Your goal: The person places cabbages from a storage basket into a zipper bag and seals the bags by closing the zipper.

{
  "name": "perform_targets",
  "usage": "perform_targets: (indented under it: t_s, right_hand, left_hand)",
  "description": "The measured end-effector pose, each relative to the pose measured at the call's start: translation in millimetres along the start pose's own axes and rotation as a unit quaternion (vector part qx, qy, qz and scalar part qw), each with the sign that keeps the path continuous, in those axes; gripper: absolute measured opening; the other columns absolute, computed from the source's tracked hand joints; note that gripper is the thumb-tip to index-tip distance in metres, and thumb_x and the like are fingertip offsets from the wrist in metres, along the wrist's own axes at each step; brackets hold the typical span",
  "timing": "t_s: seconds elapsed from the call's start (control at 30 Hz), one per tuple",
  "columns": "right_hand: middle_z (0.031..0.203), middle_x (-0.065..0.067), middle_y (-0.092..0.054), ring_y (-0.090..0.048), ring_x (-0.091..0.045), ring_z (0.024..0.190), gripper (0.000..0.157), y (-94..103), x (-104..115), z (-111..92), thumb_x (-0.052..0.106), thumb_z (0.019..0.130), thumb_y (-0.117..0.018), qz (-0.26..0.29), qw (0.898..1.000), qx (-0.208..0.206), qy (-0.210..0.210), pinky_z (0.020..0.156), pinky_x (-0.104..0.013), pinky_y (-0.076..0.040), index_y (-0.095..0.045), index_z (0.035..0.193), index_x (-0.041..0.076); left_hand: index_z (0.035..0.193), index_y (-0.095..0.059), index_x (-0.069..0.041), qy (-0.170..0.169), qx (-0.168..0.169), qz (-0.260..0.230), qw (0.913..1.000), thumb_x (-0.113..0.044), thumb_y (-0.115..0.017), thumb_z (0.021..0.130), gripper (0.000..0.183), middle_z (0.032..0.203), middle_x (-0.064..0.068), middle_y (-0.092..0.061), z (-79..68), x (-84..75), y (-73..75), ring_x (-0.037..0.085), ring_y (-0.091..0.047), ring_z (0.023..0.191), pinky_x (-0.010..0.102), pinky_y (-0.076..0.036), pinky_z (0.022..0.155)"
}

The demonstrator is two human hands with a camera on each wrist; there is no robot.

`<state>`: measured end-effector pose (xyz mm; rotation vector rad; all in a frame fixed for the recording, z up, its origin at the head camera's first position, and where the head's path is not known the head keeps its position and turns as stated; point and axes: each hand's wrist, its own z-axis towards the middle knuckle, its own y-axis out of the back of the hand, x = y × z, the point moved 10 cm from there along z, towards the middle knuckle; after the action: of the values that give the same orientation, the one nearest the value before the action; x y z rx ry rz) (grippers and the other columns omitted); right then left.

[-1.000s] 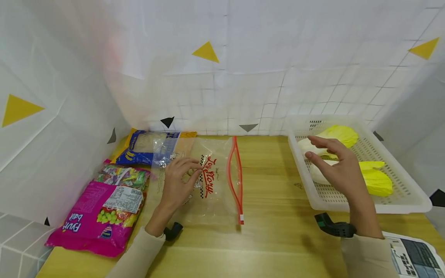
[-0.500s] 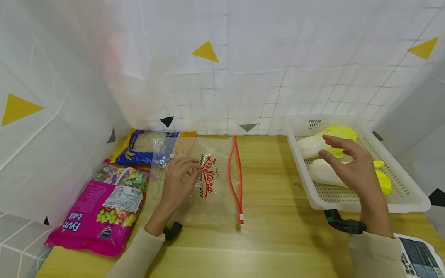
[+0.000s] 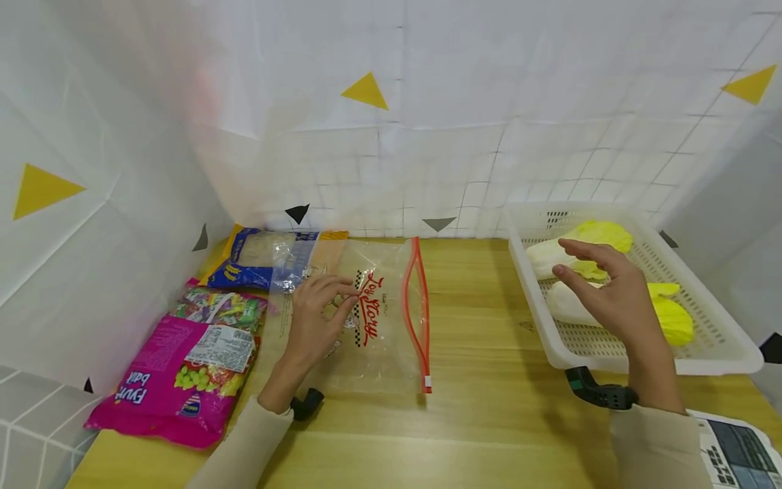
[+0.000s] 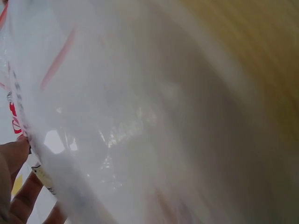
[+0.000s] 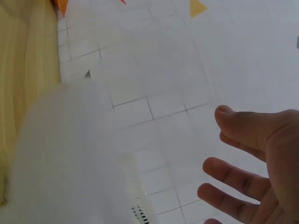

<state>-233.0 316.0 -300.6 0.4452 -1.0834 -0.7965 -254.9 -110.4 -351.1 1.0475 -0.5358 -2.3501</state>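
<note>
My left hand [image 3: 314, 319] pinches the top film of a clear zip bag [image 3: 387, 360] between thumb and fingers, beside its red printed lettering. The bag lies flat on the table, its red zip edge [image 3: 425, 339] facing right and the two zip strips bowed apart. In the left wrist view the film [image 4: 117, 116] fills most of the picture, close to the camera. My right hand [image 3: 617, 292] hovers over a white plastic basket [image 3: 721, 339], thumb and fingers apart and holding nothing. Two Chinese cabbages lie in it, a rear one [image 3: 544, 259] and a front one [image 3: 675, 322], partly hidden by the hand.
A pink candy bag [image 3: 153, 367] and a blue-and-yellow package [image 3: 244, 275] lie at the left, the latter partly under the zip bag. A printed package [image 3: 742, 451] sits at the lower right. White sheeting [image 3: 458, 156] surrounds the wooden table [image 3: 476, 407].
My right hand has shifted slightly right over the basket, uncovering more of the rear Chinese cabbage. My left hand stays in place on the zip bag.
</note>
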Motion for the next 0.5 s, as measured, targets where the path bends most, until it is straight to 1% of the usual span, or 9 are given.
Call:
perform_targets:
  t_s: [0.1,0.17,0.23,0.27,0.3,0.33,0.4,0.5]
  right_hand:
    - [0.136,-0.019,-0.062,-0.054,-0.020,0.122,0.049,0.9,-1.3,0.4,0.026,0.096,-0.072,-0.009,1.000,0.005,-0.002,0.086,-0.021,-0.032,-0.059,0.144,0.021]
    - [0.137,-0.022,-0.062,-0.053,-0.038,0.123,0.050,1.1,-1.7,1.0,0.027,0.097,-0.071,-0.017,1.000,0.013,-0.003,0.091,-0.031,-0.037,-0.059,0.145,0.019]
    - [0.137,-0.023,-0.061,-0.052,-0.041,0.126,0.050,1.2,-2.6,2.1,0.025,0.097,-0.071,-0.017,1.000,0.022,-0.001,0.096,-0.046,-0.042,-0.059,0.144,0.016]
    - [0.139,-0.024,-0.060,-0.050,-0.044,0.128,0.050,1.6,-3.7,2.9,0.026,0.097,-0.071,-0.019,0.999,0.029,-0.002,0.097,-0.054,-0.042,-0.058,0.145,0.015]
    - [0.140,-0.025,-0.059,-0.049,-0.047,0.130,0.050,2.2,-4.8,3.9,0.027,0.098,-0.070,-0.021,0.999,0.037,-0.004,0.099,-0.063,-0.040,-0.058,0.145,0.015]
    - [0.141,-0.025,-0.059,-0.047,-0.048,0.131,0.051,3.3,-5.7,5.0,0.027,0.098,-0.070,-0.021,0.999,0.043,-0.004,0.099,-0.069,-0.038,-0.058,0.145,0.014]
    - [0.142,-0.026,-0.058,-0.045,-0.049,0.133,0.051,4.9,-8.7,7.3,0.027,0.097,-0.071,-0.020,0.998,0.058,-0.005,0.100,-0.073,-0.035,-0.058,0.144,0.013]
    - [0.141,-0.026,-0.058,-0.044,-0.048,0.133,0.050,6.4,-12.9,11.0,0.026,0.096,-0.072,-0.021,0.997,0.075,0.001,0.100,-0.072,-0.034,-0.060,0.143,0.012]
  left_hand:
    - [0.095,-0.079,-0.015,-0.003,-0.001,-0.001,1.0000,-0.013,-0.078,0.091,0.005,0.114,0.004,-0.076,0.4,-1.5,0.3,0.026,-0.061,0.117,0.063,-0.030,0.112]
    - [0.095,-0.079,-0.015,-0.003,-0.001,0.000,1.0000,-0.013,-0.078,0.090,0.005,0.113,0.004,-0.076,0.3,-1.9,0.6,0.026,-0.061,0.117,0.063,-0.030,0.112]
    - [0.094,-0.079,-0.015,-0.003,-0.002,0.001,1.0000,-0.013,-0.078,0.090,0.005,0.113,0.005,-0.076,-0.1,-2.2,1.0,0.026,-0.062,0.116,0.064,-0.030,0.112]
    - [0.094,-0.079,-0.015,-0.003,-0.001,0.002,1.0000,-0.013,-0.078,0.090,0.005,0.113,0.005,-0.076,-0.5,-1.9,1.0,0.026,-0.062,0.116,0.064,-0.029,0.112]
    - [0.094,-0.079,-0.015,-0.002,-0.001,0.002,1.0000,-0.013,-0.078,0.090,0.005,0.113,0.005,-0.076,-0.7,-1.3,0.7,0.026,-0.061,0.116,0.064,-0.029,0.112]
    - [0.094,-0.079,-0.015,-0.002,0.000,0.002,1.0000,-0.013,-0.078,0.090,0.005,0.114,0.005,-0.076,-0.7,-1.2,0.4,0.026,-0.061,0.117,0.064,-0.029,0.112]
    - [0.095,-0.079,-0.015,-0.001,0.001,0.004,1.0000,-0.014,-0.078,0.090,0.005,0.114,0.005,-0.076,-0.7,-0.9,-0.2,0.027,-0.061,0.117,0.065,-0.029,0.112]
    - [0.095,-0.079,-0.015,-0.004,0.000,0.005,1.0000,-0.015,-0.079,0.090,0.005,0.114,0.005,-0.076,0.3,-1.0,-0.3,0.027,-0.061,0.117,0.065,-0.029,0.111]
